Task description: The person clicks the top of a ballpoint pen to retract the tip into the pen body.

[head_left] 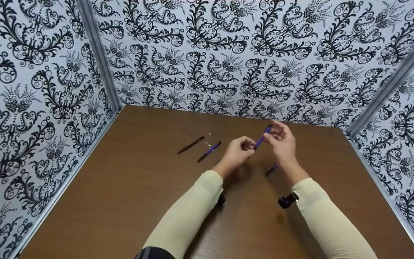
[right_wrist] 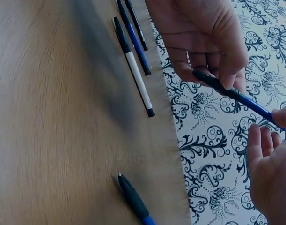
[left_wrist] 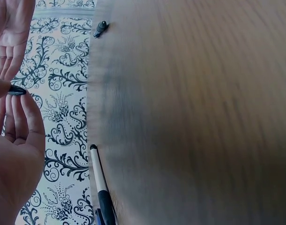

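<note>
Both hands hold one blue pen (head_left: 263, 137) with a black grip, slanted in the air above the table. My left hand (head_left: 241, 149) pinches its lower, black part between thumb and fingers. At the upper end, my right hand (head_left: 283, 142) holds the blue barrel with thumb and fingers. Seen from the right wrist, the held pen (right_wrist: 255, 108) spans the gap between the left hand (right_wrist: 203, 37) and the right hand (right_wrist: 276, 173). Only the dark tip (left_wrist: 17, 90) of it shows in the left wrist view.
Left of the hands lie a black pen (head_left: 191, 145) and a blue pen (head_left: 209, 151). A white pen (right_wrist: 140, 84) with a black grip lies beside them. Another blue pen (head_left: 271, 169) lies below my right hand. Patterned walls (head_left: 214, 64) border the brown table (head_left: 138, 180).
</note>
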Demonstrator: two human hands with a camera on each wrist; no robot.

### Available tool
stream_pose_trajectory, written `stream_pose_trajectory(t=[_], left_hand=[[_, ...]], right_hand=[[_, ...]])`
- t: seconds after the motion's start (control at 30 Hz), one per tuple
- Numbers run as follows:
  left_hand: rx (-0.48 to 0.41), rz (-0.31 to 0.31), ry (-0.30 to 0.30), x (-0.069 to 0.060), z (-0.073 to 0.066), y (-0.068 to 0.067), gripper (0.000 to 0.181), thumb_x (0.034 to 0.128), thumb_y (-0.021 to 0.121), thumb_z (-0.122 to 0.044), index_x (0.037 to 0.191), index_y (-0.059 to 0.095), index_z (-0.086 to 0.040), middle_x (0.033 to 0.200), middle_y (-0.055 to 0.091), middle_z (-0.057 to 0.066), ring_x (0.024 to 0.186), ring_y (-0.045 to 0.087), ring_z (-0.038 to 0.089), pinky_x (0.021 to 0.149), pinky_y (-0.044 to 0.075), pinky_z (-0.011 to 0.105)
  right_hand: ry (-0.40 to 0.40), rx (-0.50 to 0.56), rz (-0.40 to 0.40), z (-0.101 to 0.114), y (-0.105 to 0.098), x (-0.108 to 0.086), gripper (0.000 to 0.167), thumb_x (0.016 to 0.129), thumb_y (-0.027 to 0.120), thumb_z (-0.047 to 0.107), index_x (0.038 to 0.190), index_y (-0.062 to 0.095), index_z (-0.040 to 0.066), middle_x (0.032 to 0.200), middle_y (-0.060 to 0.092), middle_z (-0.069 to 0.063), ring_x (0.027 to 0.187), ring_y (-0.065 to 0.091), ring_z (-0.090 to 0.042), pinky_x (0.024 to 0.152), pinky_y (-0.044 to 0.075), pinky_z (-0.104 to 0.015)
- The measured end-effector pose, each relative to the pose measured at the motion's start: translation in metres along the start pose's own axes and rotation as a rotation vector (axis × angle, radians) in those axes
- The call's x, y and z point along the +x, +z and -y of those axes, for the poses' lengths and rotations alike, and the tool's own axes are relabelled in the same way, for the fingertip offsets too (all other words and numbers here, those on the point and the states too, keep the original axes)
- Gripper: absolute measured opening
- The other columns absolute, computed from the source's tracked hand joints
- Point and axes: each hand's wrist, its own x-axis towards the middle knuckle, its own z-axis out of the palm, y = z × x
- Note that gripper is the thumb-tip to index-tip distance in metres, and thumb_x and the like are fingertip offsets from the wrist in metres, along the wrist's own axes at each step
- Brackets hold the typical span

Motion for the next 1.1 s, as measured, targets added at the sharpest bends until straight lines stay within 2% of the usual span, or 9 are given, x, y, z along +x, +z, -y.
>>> stream_pose_trajectory(t=[0.27,0.5,0.6,0.73,0.9,1.1], left_hand=[[0.056,-0.021,-0.011,-0.001,0.001,-0.002,0.018,0.0932,0.077,0.006,0.109,0.078,-0.002,0.097,0.076,0.0,0.087,0.068,0.007,0.081,0.057,0.022],[0.099,-0.045,-0.044,-0.001,0.001,-0.003,0.019,0.0931,0.078,0.004,0.109,0.08,-0.006,0.096,0.074,-0.002,0.087,0.067,0.008,0.08,0.057,0.023],[0.11,-0.052,-0.047,-0.001,0.002,-0.003,0.018,0.0931,0.078,0.005,0.109,0.08,-0.005,0.096,0.075,-0.001,0.086,0.067,0.008,0.079,0.057,0.023],[0.13,-0.046,-0.046,-0.002,0.003,-0.003,0.016,0.0937,0.078,0.004,0.108,0.08,-0.004,0.098,0.076,0.004,0.086,0.067,0.007,0.079,0.057,0.022],[0.142,-0.03,-0.05,-0.002,0.004,-0.004,0.016,0.095,0.078,0.003,0.109,0.081,-0.003,0.1,0.077,0.008,0.086,0.066,0.007,0.079,0.057,0.022],[0.154,-0.027,-0.052,-0.004,0.006,-0.005,0.015,0.0957,0.079,0.003,0.108,0.081,-0.004,0.099,0.078,0.007,0.086,0.067,0.009,0.079,0.057,0.024]], right_hand=[[0.008,-0.022,-0.006,-0.006,-0.005,-0.001,0.05,0.095,0.075,-0.019,0.142,0.06,-0.009,0.107,0.071,-0.01,0.09,0.071,-0.015,0.086,0.065,-0.033],[-0.023,-0.105,0.002,-0.009,-0.013,-0.001,0.046,0.094,0.078,-0.015,0.138,0.064,-0.005,0.113,0.07,-0.025,0.087,0.071,-0.013,0.08,0.063,-0.026],[-0.039,-0.141,0.01,-0.011,-0.017,-0.001,0.046,0.095,0.078,-0.014,0.138,0.064,-0.006,0.114,0.07,-0.027,0.086,0.071,-0.011,0.079,0.063,-0.023],[-0.052,-0.171,0.022,-0.014,-0.02,0.0,0.045,0.097,0.077,-0.012,0.139,0.063,-0.01,0.114,0.069,-0.027,0.087,0.071,-0.01,0.08,0.062,-0.022],[-0.043,-0.172,0.035,-0.015,-0.022,-0.001,0.046,0.098,0.074,-0.014,0.141,0.06,-0.013,0.121,0.064,-0.037,0.087,0.07,-0.009,0.079,0.061,-0.021],[-0.046,-0.177,0.046,-0.016,-0.023,-0.002,0.04,0.097,0.075,-0.014,0.136,0.064,-0.008,0.116,0.066,-0.034,0.087,0.071,-0.012,0.079,0.062,-0.023]])
